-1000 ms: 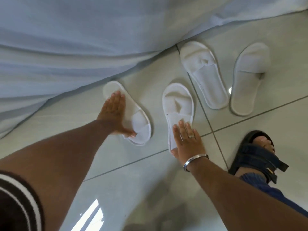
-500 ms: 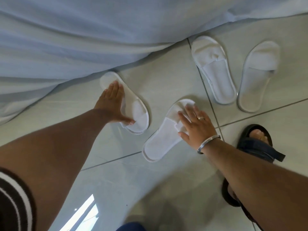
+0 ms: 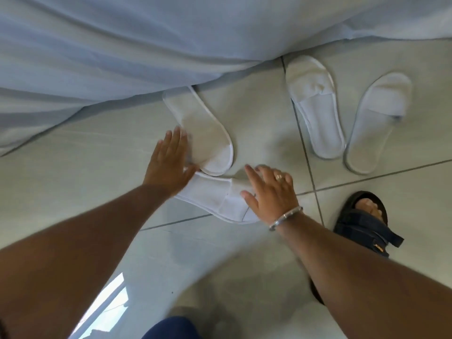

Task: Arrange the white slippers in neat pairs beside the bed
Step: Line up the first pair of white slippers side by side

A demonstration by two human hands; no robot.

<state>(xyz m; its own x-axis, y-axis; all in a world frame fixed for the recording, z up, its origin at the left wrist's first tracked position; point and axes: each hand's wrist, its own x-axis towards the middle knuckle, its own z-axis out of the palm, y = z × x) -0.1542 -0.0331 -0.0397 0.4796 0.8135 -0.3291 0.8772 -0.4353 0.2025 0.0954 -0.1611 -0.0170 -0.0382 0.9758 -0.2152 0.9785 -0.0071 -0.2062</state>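
Head view: my left hand (image 3: 168,165) lies flat, grasping nothing, against the upturned slipper (image 3: 199,132) by the bedsheet (image 3: 122,57); my right hand (image 3: 270,192) presses the crosswise slipper (image 3: 215,196), unpaired. Farther right, the slipper pair (image 3: 342,113) already sits together.

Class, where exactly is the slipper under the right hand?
In the head view, the slipper lies crosswise at centre floor, under the right hand, its other end touching the left hand and the bedside slipper.

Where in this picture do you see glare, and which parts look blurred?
Head view: a bright window reflection glares on the glossy grey tiled floor at bottom left; the left hand and right hand look slightly motion-blurred; the straight tile seams bend, showing wide-angle distortion.
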